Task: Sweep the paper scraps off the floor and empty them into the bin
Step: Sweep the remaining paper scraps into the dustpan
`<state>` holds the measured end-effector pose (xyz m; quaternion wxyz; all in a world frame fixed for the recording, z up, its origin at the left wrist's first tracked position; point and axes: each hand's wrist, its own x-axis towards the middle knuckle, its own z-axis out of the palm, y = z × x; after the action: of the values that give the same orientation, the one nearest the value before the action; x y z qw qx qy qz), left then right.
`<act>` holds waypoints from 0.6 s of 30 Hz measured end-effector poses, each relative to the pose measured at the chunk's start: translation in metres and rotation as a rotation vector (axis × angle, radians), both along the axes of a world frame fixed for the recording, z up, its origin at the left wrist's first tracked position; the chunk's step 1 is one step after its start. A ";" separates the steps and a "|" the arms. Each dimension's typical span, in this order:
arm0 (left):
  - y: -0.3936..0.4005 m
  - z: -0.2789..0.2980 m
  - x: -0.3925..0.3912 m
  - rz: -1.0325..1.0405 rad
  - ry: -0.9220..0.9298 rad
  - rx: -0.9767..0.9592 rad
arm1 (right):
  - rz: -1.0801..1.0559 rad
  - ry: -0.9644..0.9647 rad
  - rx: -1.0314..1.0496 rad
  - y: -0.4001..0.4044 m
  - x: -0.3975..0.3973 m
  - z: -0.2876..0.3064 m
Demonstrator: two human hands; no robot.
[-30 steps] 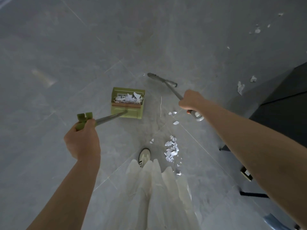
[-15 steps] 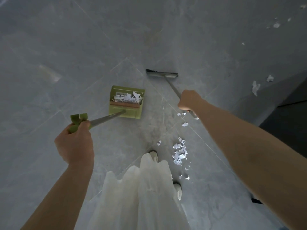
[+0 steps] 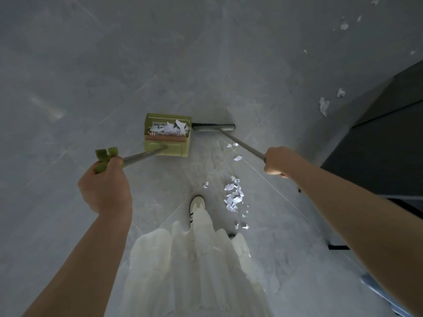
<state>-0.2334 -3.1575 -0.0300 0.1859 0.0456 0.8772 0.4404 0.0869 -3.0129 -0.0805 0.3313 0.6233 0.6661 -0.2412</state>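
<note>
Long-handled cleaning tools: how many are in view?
2. The green dustpan, held by the left hand, sits on the floor; the broom, held by the right hand, lies just right of it.

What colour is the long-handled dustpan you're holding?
Olive green: the box-shaped plastic dustpan and its handle grip, with a grey metal shaft; head view.

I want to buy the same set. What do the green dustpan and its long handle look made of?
The boxy green dustpan looks like matte moulded plastic: even colour, rounded edges, no shine. Its long grey handle seems to be metal tubing, judging by the smooth sheen, with a green, probably plastic grip end held by the left hand.
</note>
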 end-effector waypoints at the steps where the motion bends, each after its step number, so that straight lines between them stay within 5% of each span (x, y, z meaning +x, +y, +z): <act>1: -0.004 0.001 0.006 0.005 -0.004 0.000 | -0.021 -0.007 -0.026 -0.013 0.011 0.004; 18: -0.055 0.016 0.121 -0.069 -0.060 0.059 | -0.555 0.213 -0.270 -0.129 0.149 0.068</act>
<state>-0.1125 -3.2129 -0.0139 0.2256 0.0680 0.8558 0.4606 0.2364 -3.1422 -0.0123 0.2612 0.7027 0.4636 -0.4723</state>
